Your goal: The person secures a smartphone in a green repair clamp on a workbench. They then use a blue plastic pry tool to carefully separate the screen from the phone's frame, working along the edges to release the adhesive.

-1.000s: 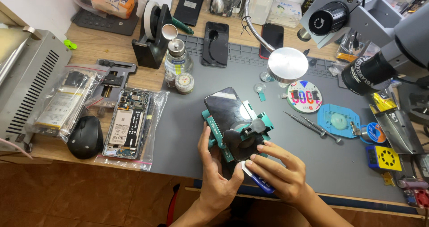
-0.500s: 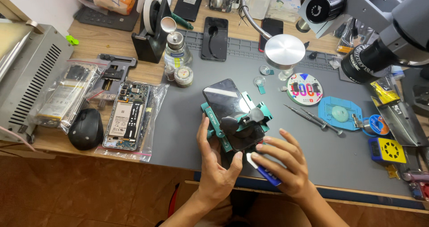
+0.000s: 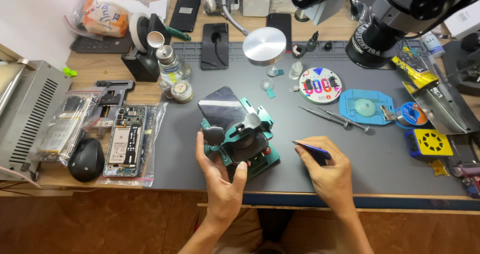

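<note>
Phone [image 3: 226, 115] first — a dark handset with its glossy black face up, clamped in a green repair fixture [image 3: 250, 144] that sits near the middle of the grey work mat [image 3: 380, 159]. Black knobbed clamps on the fixture press down over the phone's lower half, and the handset tilts away toward the upper left.

Left hand [image 3: 220, 176] cups the fixture's near-left edge: the fingers curl up against its side and the thumb presses on its front corner, so the hand is closed around the fixture. Right hand [image 3: 327, 171] rests on the mat just right of the fixture, apart from it, fingers pinched together on a thin blue-handled tool [image 3: 310, 148] whose tip points left.

Beyond the right hand lie two slim metal screwdrivers [image 3: 332, 117], then a round multicoloured parts dish [image 3: 320, 85] and a blue pad [image 3: 367, 106]. A round silver disc [image 3: 264, 45] stands at the mat's far edge — a black microscope head [image 3: 380, 39] hangs over the right side. Left of the mat, an opened phone in a clear bag [image 3: 125, 140] lies beside a black mouse [image 3: 86, 159].
</note>
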